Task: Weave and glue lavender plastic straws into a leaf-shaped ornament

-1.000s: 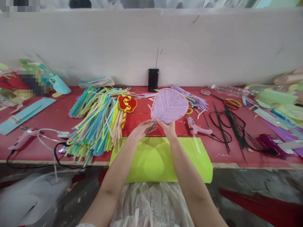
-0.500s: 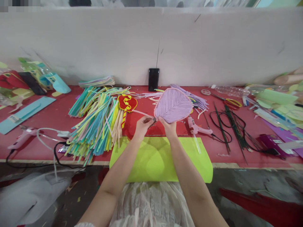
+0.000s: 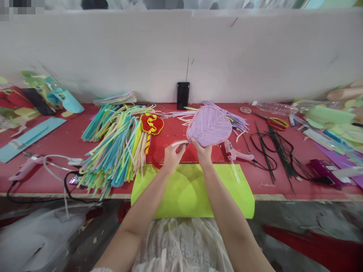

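Observation:
My right hand (image 3: 203, 154) is closed on the lower edge of a lilac fan-shaped piece (image 3: 210, 125), its thumb lying on the front. Rows of fuzzy pipe cleaner fill that piece, and a pink border runs round it. Just left of its base, my left hand (image 3: 172, 158) pinches a pink pipe cleaner (image 3: 179, 143), which curves over the fingers. Whether the strip joins the fan's stem is too small to tell. Beyond my left hand lies a small red fan (image 3: 152, 124) with yellow trim and a striped handle.
Bundled pipe cleaners (image 3: 113, 151) heap at left, with lilac ones (image 3: 239, 120) behind the fan. A pink glue gun (image 3: 237, 154) rests at right, near scissors (image 3: 276, 122) and dark wire stems (image 3: 280, 151). A phone (image 3: 183, 96) leans on the wall; a yellow-green sheet (image 3: 187, 189) hangs over the front edge.
The pink pipe cleaner stretched out leftward before; now it bends back over my left hand, which has turned slightly. The lilac fan has shifted a little to the right.

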Motion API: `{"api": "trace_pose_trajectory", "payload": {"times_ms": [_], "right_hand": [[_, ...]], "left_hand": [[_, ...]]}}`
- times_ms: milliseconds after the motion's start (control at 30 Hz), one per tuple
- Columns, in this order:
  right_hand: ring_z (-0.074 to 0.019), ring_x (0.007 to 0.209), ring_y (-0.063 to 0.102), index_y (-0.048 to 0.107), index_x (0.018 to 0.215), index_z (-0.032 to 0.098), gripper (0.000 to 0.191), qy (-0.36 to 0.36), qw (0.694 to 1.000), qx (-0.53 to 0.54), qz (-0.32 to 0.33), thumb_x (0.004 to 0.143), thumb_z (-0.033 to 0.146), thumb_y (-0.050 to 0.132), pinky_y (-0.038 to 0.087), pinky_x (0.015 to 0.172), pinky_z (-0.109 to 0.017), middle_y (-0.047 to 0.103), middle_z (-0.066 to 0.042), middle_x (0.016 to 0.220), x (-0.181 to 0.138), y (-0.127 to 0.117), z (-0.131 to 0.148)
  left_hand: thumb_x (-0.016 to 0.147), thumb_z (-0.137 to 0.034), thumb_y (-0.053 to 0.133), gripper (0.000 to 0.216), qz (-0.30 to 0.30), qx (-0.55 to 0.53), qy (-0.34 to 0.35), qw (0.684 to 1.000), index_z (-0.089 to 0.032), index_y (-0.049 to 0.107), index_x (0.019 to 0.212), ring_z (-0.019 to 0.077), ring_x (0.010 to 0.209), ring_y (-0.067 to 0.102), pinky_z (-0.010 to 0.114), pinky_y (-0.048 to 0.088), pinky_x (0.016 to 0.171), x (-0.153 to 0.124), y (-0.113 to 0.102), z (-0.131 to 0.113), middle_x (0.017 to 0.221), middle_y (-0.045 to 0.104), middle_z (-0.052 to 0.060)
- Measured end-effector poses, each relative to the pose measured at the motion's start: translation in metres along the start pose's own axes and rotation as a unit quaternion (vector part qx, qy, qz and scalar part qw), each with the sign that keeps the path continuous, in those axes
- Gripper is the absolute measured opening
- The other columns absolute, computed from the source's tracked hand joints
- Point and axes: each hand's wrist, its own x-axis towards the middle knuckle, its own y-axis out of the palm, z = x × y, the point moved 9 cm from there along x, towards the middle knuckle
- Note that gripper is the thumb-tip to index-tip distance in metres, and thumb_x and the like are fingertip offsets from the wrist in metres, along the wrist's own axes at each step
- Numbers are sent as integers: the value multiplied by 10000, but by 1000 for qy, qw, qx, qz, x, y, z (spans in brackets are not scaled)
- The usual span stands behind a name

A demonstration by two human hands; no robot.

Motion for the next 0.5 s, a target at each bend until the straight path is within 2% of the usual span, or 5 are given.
{"api": "trace_pose_trajectory", "payload": {"times_ms": [100, 167, 267, 367, 500], "right_hand": [[-253, 1070, 624, 687, 998, 122, 517, -4, 1000, -1, -6, 588, 426, 770, 454, 1000, -423, 708, -111, 1062, 2, -2, -1], [-254, 1066, 626, 689, 993, 122, 511, -4, 1000, -2, -7, 591, 426, 768, 458, 994, -420, 713, -110, 1044, 1, -2, 0], [-253, 1064, 627, 693, 979, 118, 499, -6, 1000, -3, -7, 584, 410, 776, 453, 997, -410, 714, -116, 1040, -1, 0, 2], [-252, 1043, 637, 700, 952, 120, 483, -7, 1000, -8, 4, 578, 415, 780, 458, 989, -411, 716, -117, 1032, -3, 3, 3], [-255, 1002, 650, 706, 916, 124, 462, -3, 1000, -18, 15, 584, 439, 774, 487, 947, -414, 724, -112, 1007, -2, 3, -1]], "left_hand": [[847, -193, 499, 267, 23, -18, 25, 999, -220, 696, 1026, 176, 1042, 638, 328, 478, 968, 0, 3, -5, 1095, 702, 46], [856, -239, 499, 249, 25, -61, -3, 998, -218, 705, 994, 180, 1024, 643, 320, 487, 941, 1, 3, 1, 1071, 707, 48], [847, -359, 540, 242, 18, -124, -71, 990, -193, 713, 879, 185, 897, 658, 301, 509, 821, 5, 3, 19, 931, 723, 55], [748, -443, 655, 274, 9, -176, -128, 976, -169, 666, 756, 162, 764, 636, 278, 495, 719, 7, 6, 36, 794, 698, 42], [674, -425, 718, 284, 35, -216, -135, 966, -167, 632, 753, 152, 824, 633, 286, 491, 789, 9, 15, 41, 864, 684, 48]]}}
